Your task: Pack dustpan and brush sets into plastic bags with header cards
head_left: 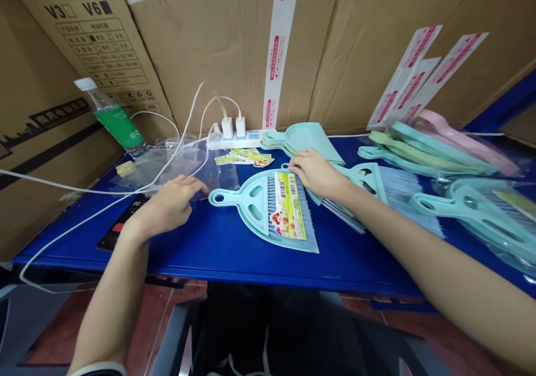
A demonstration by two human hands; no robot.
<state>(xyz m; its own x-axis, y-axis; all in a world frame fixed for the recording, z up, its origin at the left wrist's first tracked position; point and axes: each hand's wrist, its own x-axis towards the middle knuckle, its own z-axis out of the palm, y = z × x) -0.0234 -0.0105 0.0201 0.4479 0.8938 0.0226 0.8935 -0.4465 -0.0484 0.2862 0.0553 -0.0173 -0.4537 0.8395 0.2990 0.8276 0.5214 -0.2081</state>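
Note:
A light-blue dustpan [257,234] lies on the blue table with a matching brush [253,200] nested in it, its handle pointing left. A yellow printed card [290,206] rests over the brush's bristles. My left hand [173,203] hovers just left of that handle, empty, with thumb and fingers apart. At the dustpan's upper right corner, my right hand [316,175] has its fingers bent and close together; what they grip is hidden. Beneath and beside my right wrist lie another brush [372,178] and part of a dustpan.
Stacked dustpans [314,139] stand behind my right hand, near loose printed cards [245,157]. Brushes and dustpans in plastic [494,208] lie at right. At left are a bottle [119,125], clear bags [167,161], a phone [121,225] and white cables [184,125]. Cardboard [234,47] walls the back.

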